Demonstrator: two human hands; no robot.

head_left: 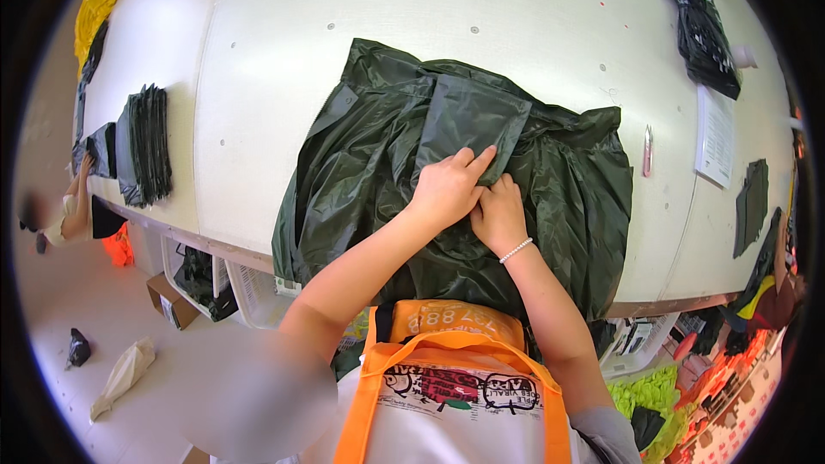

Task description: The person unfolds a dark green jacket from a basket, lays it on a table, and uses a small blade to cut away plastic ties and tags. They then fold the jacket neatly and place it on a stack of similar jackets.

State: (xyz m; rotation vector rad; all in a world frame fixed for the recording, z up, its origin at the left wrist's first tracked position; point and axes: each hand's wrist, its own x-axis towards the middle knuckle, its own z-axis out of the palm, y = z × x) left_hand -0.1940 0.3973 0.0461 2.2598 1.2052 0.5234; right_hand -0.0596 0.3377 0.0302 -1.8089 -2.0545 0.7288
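Note:
A dark green, glossy thin-fabric garment (361, 172) lies crumpled across the table in front of me, its near part hanging over the table edge. A flat rectangular flap (473, 112) of the same fabric is on its middle. On the flap's lower part rests my left hand (449, 189), two fingers stretched out and slightly apart. My right hand (500, 216), with a beaded bracelet at the wrist, is against the left at the flap's lower corner. Its fingers are bent and pressed on the fabric there; their tips are partly hidden.
Small scissors or snips (648, 151) lie right of the garment. Farther right are a bundle of dark pieces (700, 30), papers (715, 137) and a dark piece (752, 206). A dark fabric stack (144, 146) stands left, near another person (73, 210). White baskets (249, 292) are below the table.

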